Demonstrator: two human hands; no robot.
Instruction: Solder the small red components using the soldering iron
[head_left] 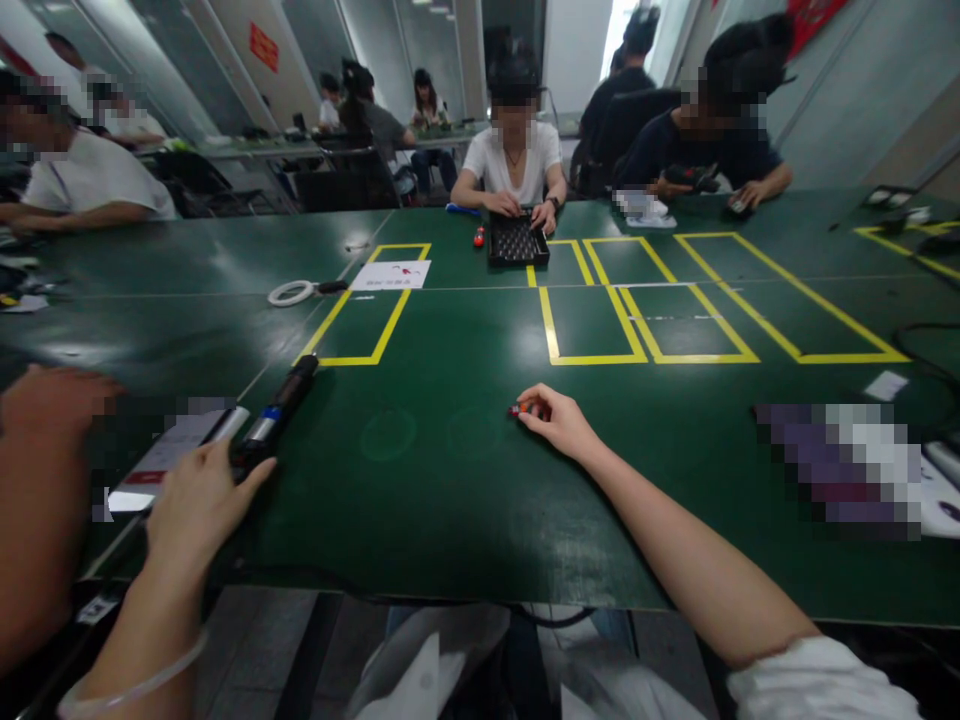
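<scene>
My right hand (555, 420) rests on the green table with its fingertips closed around a small red piece (515, 410) that has dark parts. Most of that piece is covered by my fingers, so its kind is unclear. At the left, my left hand (199, 495) has its thumb spread away from the fingers. It is at the near end of a black and silver electric screwdriver (274, 415) with a blue band, which lies slanted on the table. Whether the fingers touch the tool is hard to see.
Another person's arm (45, 500) is close by on my left, near a blurred phone-like item (176, 450). Across the table (450, 520), a person works at a black tray (517, 243) beside a red toy car (479, 237). Yellow tape (592, 359) marks rectangles; a white tape roll (291, 293) lies left.
</scene>
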